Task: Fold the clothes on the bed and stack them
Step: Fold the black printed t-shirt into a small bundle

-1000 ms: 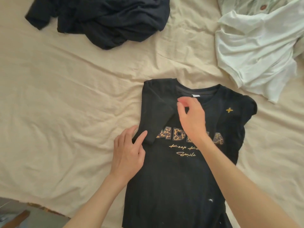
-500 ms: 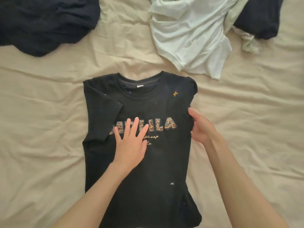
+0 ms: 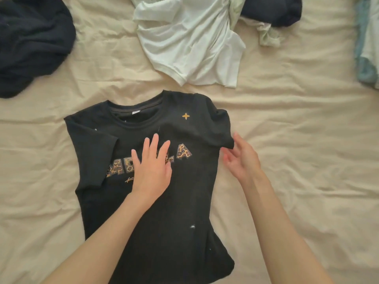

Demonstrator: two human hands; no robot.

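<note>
A black T-shirt [image 3: 184, 212] with leopard-print letters and a small gold star lies face up on the beige bed sheet [image 3: 297, 160]. Its left sleeve is folded inward over the chest. My left hand [image 3: 151, 171] lies flat on the print, fingers straight, pressing the shirt down. My right hand [image 3: 240, 158] is at the shirt's right side and pinches the right sleeve's edge between thumb and fingers, lifting it slightly off the sheet.
A crumpled white T-shirt [image 3: 190, 44] lies just beyond the black one. A dark navy garment [image 3: 30, 44] is heaped at the far left. Another dark garment [image 3: 272, 9] with a pale green piece lies at the top right, and light blue fabric [image 3: 367, 48] at the right edge.
My left hand moved from the folded left sleeve to the chest and lies flat there. My right hand left the collar, went to the shirt's right side and took the right sleeve.
</note>
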